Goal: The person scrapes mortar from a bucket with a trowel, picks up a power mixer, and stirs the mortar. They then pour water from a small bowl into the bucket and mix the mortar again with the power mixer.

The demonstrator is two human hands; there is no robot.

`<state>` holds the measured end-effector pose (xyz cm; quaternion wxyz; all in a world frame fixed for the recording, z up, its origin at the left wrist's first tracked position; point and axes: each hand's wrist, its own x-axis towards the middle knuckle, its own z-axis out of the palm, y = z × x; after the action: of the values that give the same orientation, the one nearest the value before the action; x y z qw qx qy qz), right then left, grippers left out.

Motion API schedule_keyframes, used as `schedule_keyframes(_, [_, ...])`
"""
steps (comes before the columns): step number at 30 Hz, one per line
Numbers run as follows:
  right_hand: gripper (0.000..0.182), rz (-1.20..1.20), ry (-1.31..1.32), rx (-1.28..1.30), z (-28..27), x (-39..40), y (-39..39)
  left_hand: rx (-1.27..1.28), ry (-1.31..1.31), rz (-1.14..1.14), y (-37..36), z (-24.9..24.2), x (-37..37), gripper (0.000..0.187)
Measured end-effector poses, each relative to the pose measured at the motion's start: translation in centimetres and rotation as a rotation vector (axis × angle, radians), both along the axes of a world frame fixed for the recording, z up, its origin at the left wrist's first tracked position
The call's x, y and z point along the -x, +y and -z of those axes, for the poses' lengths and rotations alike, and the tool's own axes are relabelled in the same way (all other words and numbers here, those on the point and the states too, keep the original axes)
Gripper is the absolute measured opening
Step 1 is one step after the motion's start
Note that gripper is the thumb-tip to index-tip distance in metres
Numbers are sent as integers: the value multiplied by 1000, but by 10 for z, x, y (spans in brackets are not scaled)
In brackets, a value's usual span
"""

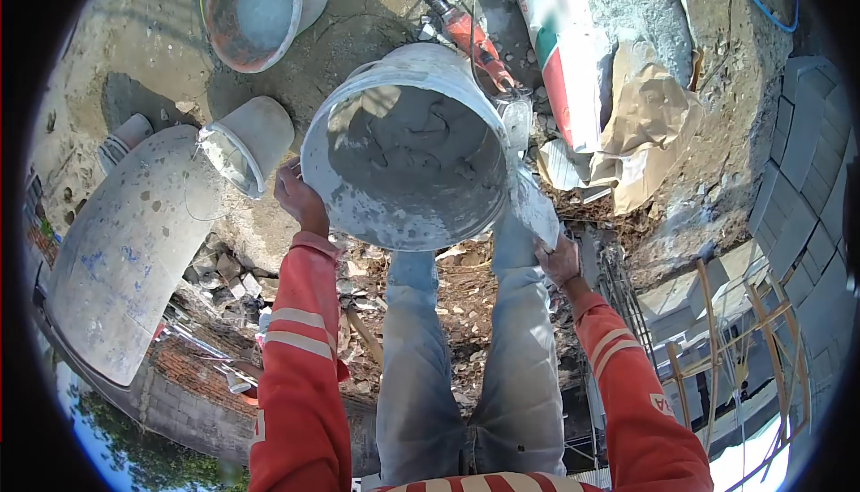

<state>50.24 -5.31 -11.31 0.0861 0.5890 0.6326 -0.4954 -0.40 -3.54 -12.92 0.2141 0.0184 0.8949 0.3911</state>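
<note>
Bucket [408,147]: held tilted, wet mortar inside, not yet emptied.
Left hand [298,196]: gripped its rim.
Right hand [560,259]: clasped a trowel [535,208].

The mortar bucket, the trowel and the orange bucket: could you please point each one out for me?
mortar bucket [408,147], head view, on the wet grey mix inside it.
trowel [535,208], head view, on the flat blade.
orange bucket [253,8], head view, on its inside wall.
</note>
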Motion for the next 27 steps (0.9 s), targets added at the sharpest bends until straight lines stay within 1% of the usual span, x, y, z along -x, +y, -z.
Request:
schedule_keyframes(2, [28,102,99,-61,11,21,25,-5,-15,-11,1,1,0,48])
schedule_keyframes(4, [33,-15,133,-148,25,31,60,-9,-30,-22,3,-2,0,48])
schedule_keyframes(6, [66,-270,133,-310,50,24,85,29,-14,-41,8,-7,-2,48])
schedule_keyframes(8, [60,-314,172,-284,41,42,136,-14,-5,-27,4,-1,2,47])
schedule_keyframes(10, [52,-471,204,-399,26,62,183,-55,0,-14,-3,3,4,47])
schedule_keyframes(11, [45,-543,207,-468,5,78,202,-20,29,9,-4,4,5,47])
schedule_keyframes(12, [45,-538,201,-469,-15,90,210,9,58,34,-4,5,5,47])
schedule_keyframes(14, [46,-532,393,-527,-54,107,208,30,65,33,-5,4,6,46])
schedule_keyframes(16, [44,-533,369,-470,-84,112,181,40,64,33,-3,6,5,46])
schedule_keyframes(18, [44,-489,280,-347,-120,114,156,-2,23,6,-6,8,6,47])
schedule_keyframes(20, [39,-371,266,-287,-131,93,121,-9,22,12,-8,8,5,47])
schedule_keyframes(21, [39,-367,265,-293,-141,86,107,-11,31,13,-7,9,6,47])
schedule_keyframes(23, [22,167,32,165,-160,77,80,-8,45,20,-5,9,5,47])
schedule_keyframes(24, [22,167,39,167,-169,78,71,-1,60,18,-6,9,5,47])
schedule_keyframes(26, [12,1071,206,786,-189,80,67,11,63,16,-8,10,8,46])
schedule_keyframes(27, [13,1102,71,926,-194,88,76,16,56,18,-10,11,6,46])
